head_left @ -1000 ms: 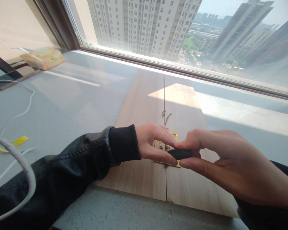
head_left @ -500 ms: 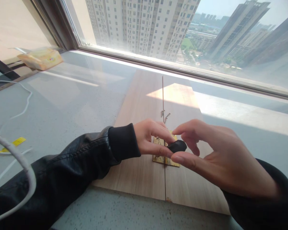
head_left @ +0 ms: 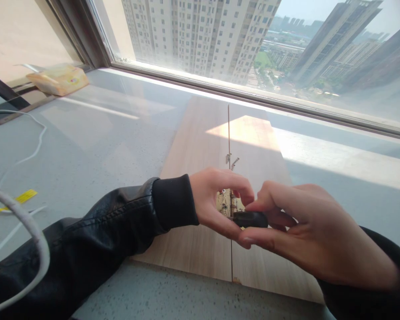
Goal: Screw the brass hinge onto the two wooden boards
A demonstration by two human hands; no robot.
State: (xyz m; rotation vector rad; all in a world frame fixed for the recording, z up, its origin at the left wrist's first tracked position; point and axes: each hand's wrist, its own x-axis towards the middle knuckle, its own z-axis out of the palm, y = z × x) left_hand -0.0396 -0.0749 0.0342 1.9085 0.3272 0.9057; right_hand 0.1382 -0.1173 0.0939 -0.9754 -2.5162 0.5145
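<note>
My right hand (head_left: 296,226) pinches a screwdriver (head_left: 251,219) by its short black handle, thumb below and fingers above. The handle lies roughly level, its end pointing right; its tip is hard to make out. My left hand (head_left: 222,200) curves around the handle's left end, thumb and forefinger apart, with nothing visibly gripped. Beneath the hands a brass hinge (head_left: 224,203) lies across the seam between two pale wooden boards (head_left: 200,146), partly hidden by the fingers. A screw head shows on its left leaf. Loose screws (head_left: 235,163) rest near the seam, beyond the hinge.
The boards lie on a speckled pale sill (head_left: 130,142) below a large window (head_left: 200,40). A tissue pack (head_left: 62,80) sits in the far left corner by a phone-like flat object. White cables (head_left: 40,240) with a yellow tag (head_left: 22,200) run along the left.
The screwdriver has passed from my left fingers into my right hand's pinch and turned level. My left thumb and forefinger have spread apart. Both hands have shifted slightly.
</note>
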